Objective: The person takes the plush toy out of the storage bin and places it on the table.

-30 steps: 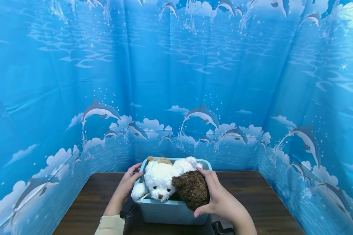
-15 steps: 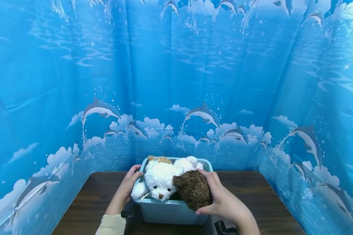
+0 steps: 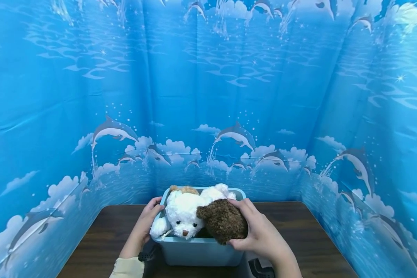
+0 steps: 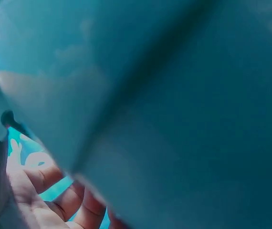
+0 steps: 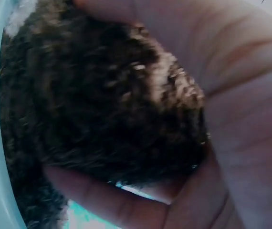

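A light blue plastic bin [image 3: 201,253] stands on the table, packed with plush toys. At its left side my left hand [image 3: 146,220] grips the rim; the left wrist view shows its fingers [image 4: 71,200] against the outer wall. My right hand [image 3: 260,231] holds a dark brown plush toy [image 3: 224,221] over the bin's front right corner, thumb at the near side and fingers at the far side. The toy's face is out of sight. Beside it a white teddy bear [image 3: 184,210] lies face up toward me, one paw [image 3: 160,227] over the left rim.
Another white plush part [image 3: 217,193] and a tan plush toy [image 3: 184,189] show at the back of the bin. The dark wood table [image 3: 299,235] extends on both sides. A blue dolphin-print curtain [image 3: 229,96] surrounds its back and sides.
The brown plush toy in my right hand has shifted slightly up and away from me, covering less of the bin's front wall. My left hand stays at the rim. The view has shifted a little.
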Tool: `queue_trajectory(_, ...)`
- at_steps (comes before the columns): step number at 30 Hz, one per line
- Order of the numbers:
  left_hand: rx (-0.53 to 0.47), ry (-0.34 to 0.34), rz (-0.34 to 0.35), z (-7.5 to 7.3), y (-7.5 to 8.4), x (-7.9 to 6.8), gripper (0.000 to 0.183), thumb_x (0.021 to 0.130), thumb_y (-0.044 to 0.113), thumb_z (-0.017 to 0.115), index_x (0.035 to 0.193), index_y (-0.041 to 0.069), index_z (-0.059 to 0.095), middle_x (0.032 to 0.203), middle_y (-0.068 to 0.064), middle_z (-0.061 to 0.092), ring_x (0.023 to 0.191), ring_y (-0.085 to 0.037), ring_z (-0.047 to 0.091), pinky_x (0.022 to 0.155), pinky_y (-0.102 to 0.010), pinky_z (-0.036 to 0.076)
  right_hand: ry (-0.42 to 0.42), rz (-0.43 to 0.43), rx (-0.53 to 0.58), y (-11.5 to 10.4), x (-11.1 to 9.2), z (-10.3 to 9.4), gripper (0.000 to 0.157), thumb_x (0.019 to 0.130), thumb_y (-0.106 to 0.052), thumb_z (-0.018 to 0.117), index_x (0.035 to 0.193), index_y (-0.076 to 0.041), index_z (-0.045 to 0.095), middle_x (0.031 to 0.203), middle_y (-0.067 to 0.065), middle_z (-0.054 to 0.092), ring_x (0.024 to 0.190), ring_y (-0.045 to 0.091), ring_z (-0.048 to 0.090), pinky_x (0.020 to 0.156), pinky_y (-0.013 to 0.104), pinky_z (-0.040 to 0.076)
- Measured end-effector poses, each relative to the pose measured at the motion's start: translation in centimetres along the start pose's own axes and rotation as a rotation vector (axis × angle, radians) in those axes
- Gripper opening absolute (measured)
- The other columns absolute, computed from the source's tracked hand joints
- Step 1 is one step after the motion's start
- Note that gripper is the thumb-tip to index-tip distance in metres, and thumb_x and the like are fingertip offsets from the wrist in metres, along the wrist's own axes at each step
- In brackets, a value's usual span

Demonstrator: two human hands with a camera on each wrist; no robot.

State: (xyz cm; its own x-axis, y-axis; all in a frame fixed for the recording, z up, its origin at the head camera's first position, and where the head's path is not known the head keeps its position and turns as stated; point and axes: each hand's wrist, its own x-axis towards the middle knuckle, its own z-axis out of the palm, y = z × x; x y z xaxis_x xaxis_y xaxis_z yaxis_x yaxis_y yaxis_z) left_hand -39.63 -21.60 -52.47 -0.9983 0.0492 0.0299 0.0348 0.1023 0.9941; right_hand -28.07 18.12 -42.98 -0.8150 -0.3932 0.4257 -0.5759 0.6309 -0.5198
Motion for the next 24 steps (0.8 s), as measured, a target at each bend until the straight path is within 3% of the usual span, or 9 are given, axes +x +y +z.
queue_trajectory(6,-0.013,-0.016,-0.001,0.1,0.1,-0.2,0.049,0.112,0.031,0.050,0.157,0.011,0.046,0.166,-0.018,0.042,0.148,-0.038,0.042,0.120,-0.058,0.043,0.092,-0.037,-0.002,-0.6,-0.3,-0.4,0.113,0.073,-0.024,0.098,0.166,-0.045,0.036,0.136,-0.012,0.052,0.102,0.009,0.062,0.078,0.031,0.056)
queue_trajectory(10,-0.016,-0.022,-0.002,0.1,0.1,-0.2,0.048,0.112,0.030,0.048,0.156,0.012,0.045,0.166,-0.017,0.042,0.149,-0.038,0.041,0.120,-0.057,0.042,0.167,-0.092,0.007,-1.0,-0.6,-0.9,0.116,0.073,-0.019,0.098,0.168,-0.038,0.035,0.139,-0.008,0.051,0.109,0.008,0.060,0.081,0.032,0.057)
queue_trajectory(17,-0.017,-0.038,-0.006,0.0,0.0,-0.1,0.048,0.113,0.028,0.047,0.158,0.012,0.044,0.167,-0.017,0.040,0.151,-0.038,0.040,0.122,-0.059,0.041,0.262,-0.149,0.003,-1.2,-1.0,-1.6,0.118,0.076,-0.018,0.098,0.172,-0.028,0.030,0.154,0.003,0.043,0.131,0.017,0.056,0.093,0.046,0.060)
queue_trajectory(24,-0.023,-0.047,-0.020,0.0,0.0,0.0,0.050,0.113,0.031,0.047,0.160,0.013,0.041,0.171,-0.017,0.035,0.155,-0.041,0.034,0.125,-0.069,0.034,0.308,-0.131,0.047,0.5,0.1,-0.3,0.132,0.077,-0.019,0.102,0.175,-0.024,0.013,0.167,0.015,0.031,0.151,0.036,0.044,0.107,0.068,0.052)
